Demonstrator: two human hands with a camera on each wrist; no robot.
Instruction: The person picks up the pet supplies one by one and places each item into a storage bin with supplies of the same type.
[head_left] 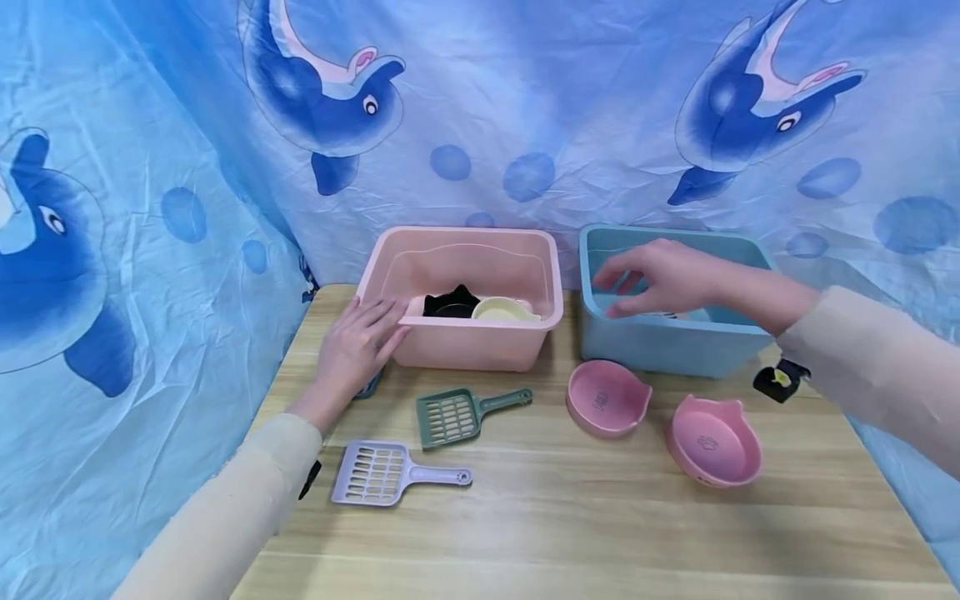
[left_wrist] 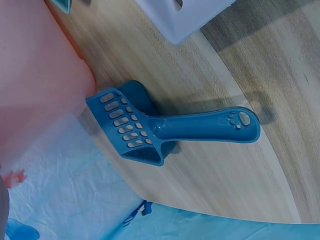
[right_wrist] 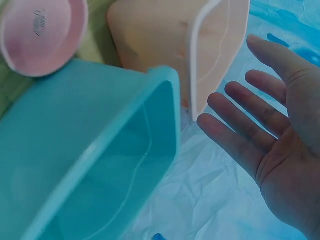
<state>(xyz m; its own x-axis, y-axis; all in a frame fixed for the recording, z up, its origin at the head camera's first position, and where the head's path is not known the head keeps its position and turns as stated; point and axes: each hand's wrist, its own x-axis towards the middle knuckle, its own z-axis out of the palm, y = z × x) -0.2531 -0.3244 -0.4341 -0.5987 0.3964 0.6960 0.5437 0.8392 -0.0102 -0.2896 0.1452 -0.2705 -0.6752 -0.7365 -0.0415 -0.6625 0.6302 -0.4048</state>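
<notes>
Currently, the right hand [head_left: 660,279], empty with fingers apart, is above the blue bin [head_left: 667,348]; the left hand [head_left: 358,340], fingers extended, touches the pink bin [head_left: 465,347] beside it on the worktop [head_left: 570,533]. Recommendation: light left-hand pressure, no knocking either bin.

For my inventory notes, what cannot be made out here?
Blue scoop, head view: mostly hidden by left hand.
Inside of blue tub, head view: partly hidden by front wall and right hand.
Purple scoop, left wrist view: cut off by top edge.
Lettering on pink bowl, right wrist view: too blurred.
</notes>
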